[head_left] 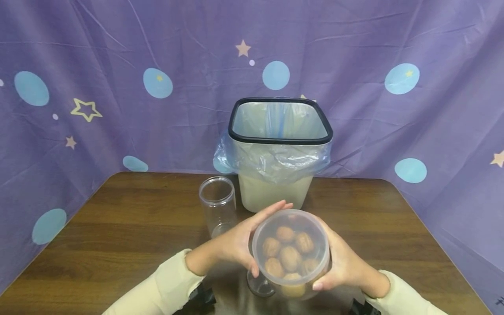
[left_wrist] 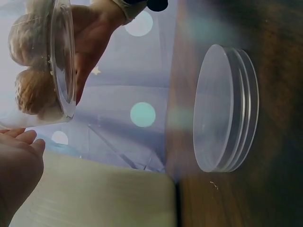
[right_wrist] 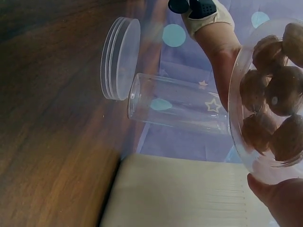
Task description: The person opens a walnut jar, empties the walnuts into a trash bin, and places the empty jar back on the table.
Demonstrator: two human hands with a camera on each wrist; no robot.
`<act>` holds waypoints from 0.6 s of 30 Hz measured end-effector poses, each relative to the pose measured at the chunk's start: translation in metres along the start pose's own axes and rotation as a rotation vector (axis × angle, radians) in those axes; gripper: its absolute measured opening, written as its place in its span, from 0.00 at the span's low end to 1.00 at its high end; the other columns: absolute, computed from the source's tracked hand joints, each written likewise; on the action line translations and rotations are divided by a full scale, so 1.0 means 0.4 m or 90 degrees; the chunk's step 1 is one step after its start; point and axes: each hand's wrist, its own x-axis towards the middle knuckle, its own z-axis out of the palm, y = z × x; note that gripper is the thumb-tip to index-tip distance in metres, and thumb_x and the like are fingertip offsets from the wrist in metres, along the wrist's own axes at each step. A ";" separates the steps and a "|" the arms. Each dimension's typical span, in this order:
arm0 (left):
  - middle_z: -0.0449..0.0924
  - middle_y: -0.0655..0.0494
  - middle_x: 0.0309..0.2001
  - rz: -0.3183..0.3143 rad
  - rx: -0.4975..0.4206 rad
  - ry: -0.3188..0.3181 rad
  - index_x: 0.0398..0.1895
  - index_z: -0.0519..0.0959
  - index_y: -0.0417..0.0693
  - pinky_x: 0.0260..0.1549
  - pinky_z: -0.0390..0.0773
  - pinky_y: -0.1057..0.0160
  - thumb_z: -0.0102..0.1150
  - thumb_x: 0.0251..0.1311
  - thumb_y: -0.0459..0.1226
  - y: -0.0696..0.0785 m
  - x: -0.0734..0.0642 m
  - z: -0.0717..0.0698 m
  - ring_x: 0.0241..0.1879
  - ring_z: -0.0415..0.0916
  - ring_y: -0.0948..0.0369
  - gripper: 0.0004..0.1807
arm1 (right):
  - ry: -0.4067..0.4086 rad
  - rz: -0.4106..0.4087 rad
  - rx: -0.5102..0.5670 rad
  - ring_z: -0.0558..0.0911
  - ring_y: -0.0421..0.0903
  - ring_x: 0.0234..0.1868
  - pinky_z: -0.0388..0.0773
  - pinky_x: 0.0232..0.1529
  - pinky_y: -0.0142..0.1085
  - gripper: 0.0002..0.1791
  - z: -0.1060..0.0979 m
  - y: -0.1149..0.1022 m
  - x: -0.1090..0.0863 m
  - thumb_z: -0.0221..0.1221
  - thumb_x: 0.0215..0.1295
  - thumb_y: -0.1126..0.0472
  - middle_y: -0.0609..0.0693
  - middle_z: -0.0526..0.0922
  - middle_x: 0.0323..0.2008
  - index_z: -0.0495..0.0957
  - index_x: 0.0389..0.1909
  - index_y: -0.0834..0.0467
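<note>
Nearest the head camera, a round translucent plastic tub point(head_left: 293, 217) of wrinkled brown walnuts point(head_left: 290, 258) is lifted above the brown wood-grain table point(head_left: 134, 227), not yet released, clasped between left hand point(head_left: 238, 245) and right hand point(head_left: 342, 262). Left wrist: a ridged clear plastic disc point(left_wrist: 215, 113). Right wrist: a smooth, clear cylindrical jar point(right_wrist: 177, 101) looks empty.

No text, label, brand or number can be read in any of the three views. The nearest thing to a sign is a small dark mark point(head_left: 500, 301) at the lower right edge of the head view, on the purple backdrop cloth point(head_left: 204, 87), too small to make out. The cloth's other printing is wordless: stars point(head_left: 243, 48), some solid and one in outline, and light blue spots point(head_left: 276, 75).
</note>
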 end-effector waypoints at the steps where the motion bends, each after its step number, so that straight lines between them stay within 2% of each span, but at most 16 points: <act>1: 0.41 0.39 0.74 0.002 -0.003 -0.001 0.73 0.35 0.37 0.69 0.53 0.53 0.64 0.40 0.64 0.001 0.001 0.001 0.71 0.50 0.49 0.69 | -0.001 -0.001 0.002 0.68 0.51 0.63 0.61 0.66 0.32 0.60 -0.001 0.001 0.000 0.71 0.42 0.46 0.66 0.64 0.63 0.48 0.68 0.71; 7: 0.41 0.33 0.72 0.015 -0.015 -0.004 0.73 0.36 0.36 0.69 0.52 0.52 0.67 0.41 0.61 0.003 0.004 0.004 0.70 0.50 0.47 0.68 | -0.010 -0.003 0.023 0.67 0.52 0.64 0.60 0.66 0.33 0.61 -0.002 0.004 0.000 0.70 0.43 0.45 0.67 0.64 0.63 0.47 0.68 0.72; 14: 0.42 0.39 0.74 0.012 -0.008 0.001 0.73 0.37 0.36 0.68 0.53 0.52 0.67 0.41 0.60 0.008 0.003 0.008 0.70 0.51 0.48 0.67 | -0.020 -0.004 0.037 0.67 0.52 0.64 0.60 0.66 0.33 0.61 -0.004 0.007 -0.003 0.71 0.43 0.45 0.67 0.64 0.63 0.47 0.68 0.72; 18: 0.43 0.36 0.73 0.012 -0.003 0.006 0.73 0.39 0.35 0.68 0.54 0.52 0.68 0.41 0.60 0.007 0.003 0.009 0.70 0.52 0.48 0.66 | -0.020 -0.010 0.032 0.67 0.52 0.64 0.60 0.66 0.34 0.61 -0.005 0.010 -0.003 0.71 0.43 0.45 0.67 0.64 0.63 0.47 0.68 0.73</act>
